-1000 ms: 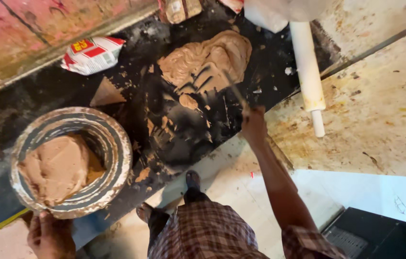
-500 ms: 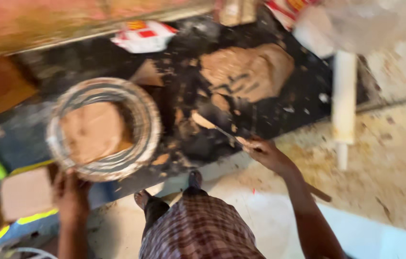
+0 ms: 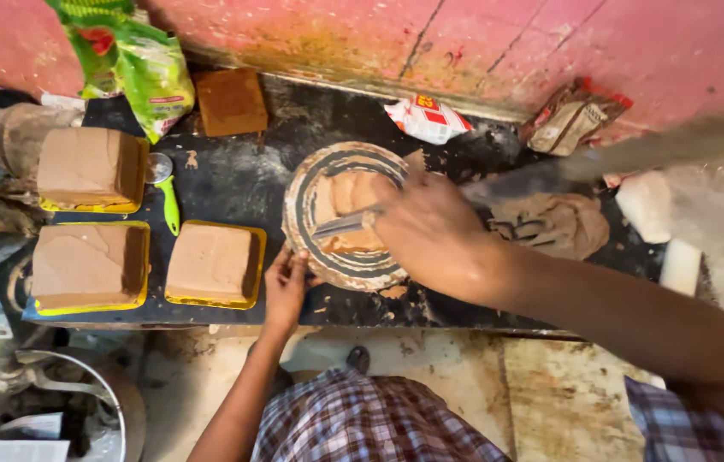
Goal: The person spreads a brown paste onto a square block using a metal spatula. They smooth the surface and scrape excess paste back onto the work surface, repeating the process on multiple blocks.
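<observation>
The right hand [image 3: 430,231], which a moment earlier worked the clay heap [image 3: 550,224] on the bench [image 3: 233,184], had moved over the round mould [image 3: 346,216], gripping a metal blade [image 3: 340,224] and pressing clay in, while the left hand [image 3: 286,287] clasped its rim.

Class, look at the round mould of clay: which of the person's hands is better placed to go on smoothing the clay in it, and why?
Probably the right hand: it holds the blade tool over the clay in the round mould. The left hand grips the mould's near rim.
</observation>
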